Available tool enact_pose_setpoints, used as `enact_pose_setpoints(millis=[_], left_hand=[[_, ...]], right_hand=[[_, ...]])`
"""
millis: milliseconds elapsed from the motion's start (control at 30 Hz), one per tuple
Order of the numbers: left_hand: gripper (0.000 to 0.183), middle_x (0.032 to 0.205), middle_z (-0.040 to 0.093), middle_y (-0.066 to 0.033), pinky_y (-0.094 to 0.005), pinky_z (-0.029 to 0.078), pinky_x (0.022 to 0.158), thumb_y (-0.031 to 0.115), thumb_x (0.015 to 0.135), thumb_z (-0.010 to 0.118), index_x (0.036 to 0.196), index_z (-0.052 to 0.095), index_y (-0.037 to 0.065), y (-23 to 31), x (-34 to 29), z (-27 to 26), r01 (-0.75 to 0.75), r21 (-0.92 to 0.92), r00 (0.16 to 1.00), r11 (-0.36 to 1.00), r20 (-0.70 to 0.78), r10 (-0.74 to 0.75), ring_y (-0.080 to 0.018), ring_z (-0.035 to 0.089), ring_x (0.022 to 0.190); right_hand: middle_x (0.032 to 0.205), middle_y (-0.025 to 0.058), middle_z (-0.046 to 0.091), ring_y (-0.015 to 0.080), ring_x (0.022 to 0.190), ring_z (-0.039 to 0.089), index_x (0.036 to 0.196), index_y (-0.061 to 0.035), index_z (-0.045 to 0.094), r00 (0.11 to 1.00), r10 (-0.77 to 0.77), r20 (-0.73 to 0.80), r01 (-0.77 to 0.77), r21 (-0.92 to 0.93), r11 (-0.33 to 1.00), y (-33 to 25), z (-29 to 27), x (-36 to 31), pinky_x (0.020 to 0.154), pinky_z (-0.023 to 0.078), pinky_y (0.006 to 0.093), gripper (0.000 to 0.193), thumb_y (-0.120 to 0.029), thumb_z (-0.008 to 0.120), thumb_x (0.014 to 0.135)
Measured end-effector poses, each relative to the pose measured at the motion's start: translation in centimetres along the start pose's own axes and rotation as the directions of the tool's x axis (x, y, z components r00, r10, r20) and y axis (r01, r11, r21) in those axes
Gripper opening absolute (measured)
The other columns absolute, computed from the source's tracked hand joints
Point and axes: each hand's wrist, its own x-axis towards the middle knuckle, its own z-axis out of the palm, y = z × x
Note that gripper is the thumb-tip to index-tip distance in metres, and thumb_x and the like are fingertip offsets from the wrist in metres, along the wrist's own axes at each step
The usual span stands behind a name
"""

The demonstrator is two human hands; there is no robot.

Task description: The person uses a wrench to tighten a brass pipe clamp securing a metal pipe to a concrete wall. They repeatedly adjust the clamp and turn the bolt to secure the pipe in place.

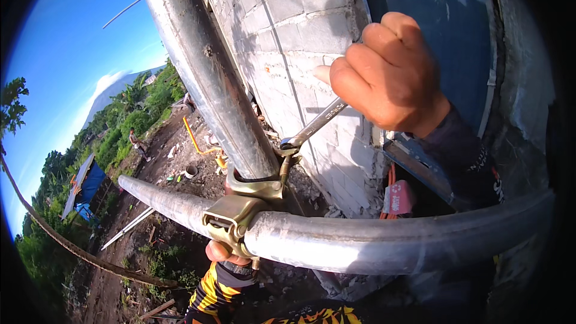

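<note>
My right hand (393, 75) is closed in a fist around the upper end of a metal wrench (318, 122). The wrench slants down to the left, its lower end on the nut of a bolt at the side of a brass-coloured scaffold clamp (231, 213). This clamp joins a steep, weathered scaffold pipe (207, 66) to a roughly level scaffold pipe (360, 243) in front. Below the clamp, my left hand (222, 253) curls its fingers against the clamp's underside; the pipe and clamp hide most of that hand.
A grey block wall (288, 42) rises behind the steep pipe, beside a blue panel (444, 30). A pink tag-like object (398, 198) hangs by orange cords. Far below, a person (138, 144) stands on dirt ground near a bucket (191, 171) and a blue tarp shelter (90, 186).
</note>
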Motion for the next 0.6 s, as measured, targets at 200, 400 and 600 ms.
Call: enact_pose_setpoints(millis=[200,400,600], left_hand=[[0.072,0.134,0.053,-0.0165,-0.0506,0.049,0.1,0.057,0.086,0.06,0.139,0.043,0.011,0.3,-0.2,0.0,-0.009,0.01,1.0,1.0,0.004,0.009,-0.0317,0.058,0.116],[0.072,0.134,0.053,-0.0166,-0.0505,0.049,0.1,0.056,0.087,0.059,0.139,0.042,0.011,0.6,-0.5,-0.2,-0.012,0.026,1.0,1.0,-0.015,0.013,-0.0316,0.058,0.117],[0.072,0.135,0.052,-0.0167,-0.0503,0.048,0.1,0.056,0.087,0.059,0.14,0.041,0.011,0.5,-0.4,-0.3,-0.028,0.022,0.999,0.999,-0.022,0.029,-0.0315,0.058,0.117]], right_hand=[[0.059,-0.0016,0.043,0.0169,0.06,0.051,0.062,-0.0132,0.056,0.923,0.059,-0.381,-0.082,-0.044,0.996,0.8,4.8,1.2,0.08,0.036,0.0362,0.024,-0.019,0.079,0.067],[0.06,-0.0009,0.048,0.019,0.073,0.059,0.062,-0.0127,0.056,0.814,-0.048,-0.579,0.267,0.3,0.916,1.0,12.2,6.5,0.097,0.042,0.0457,0.011,-0.017,0.064,0.069],[0.107,0.0072,0.06,0.0276,0.11,0.058,0.111,-0.0073,0.063,0.771,0.311,-0.556,0.273,0.729,0.628,-5.1,18.6,8.2,0.111,0.032,0.0508,0.027,-0.019,0.068,0.087]])
